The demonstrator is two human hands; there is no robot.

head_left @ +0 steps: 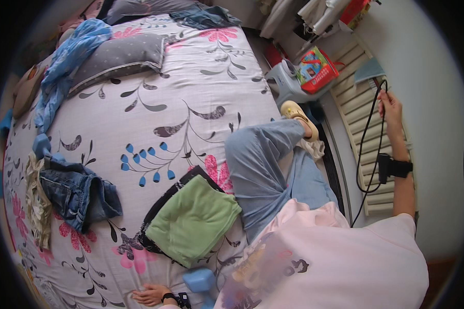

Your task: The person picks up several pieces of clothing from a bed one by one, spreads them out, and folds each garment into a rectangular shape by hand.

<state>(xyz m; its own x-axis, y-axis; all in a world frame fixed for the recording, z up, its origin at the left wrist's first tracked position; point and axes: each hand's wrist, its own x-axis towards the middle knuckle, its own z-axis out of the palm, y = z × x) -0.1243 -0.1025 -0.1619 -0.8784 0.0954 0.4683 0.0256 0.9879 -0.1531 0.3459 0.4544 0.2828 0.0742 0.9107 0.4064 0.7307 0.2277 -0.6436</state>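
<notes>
My left hand [152, 295] lies palm down on the floral bedsheet [174, 92], holding nothing, with a black strap and small device at the wrist. Beside it is a blue dumbbell [198, 281], partly hidden by my pink shirt. A folded green cloth [193, 220] rests on a black folded garment [154, 206] just beyond. Out to the right, my right hand [391, 110] is raised in front of the cream radiator [355, 100]. Its fingers pinch a black cable [359, 158], which hangs in a loop past the black device strapped to my forearm.
Denim shorts [79, 193], a beige cloth [36, 204] and another blue dumbbell [42, 146] lie on the bed's left side. Further up are a grey pillow [120, 54] and a light blue garment [67, 61]. A grey plastic stool [290, 83] bears a red-green bag [316, 71].
</notes>
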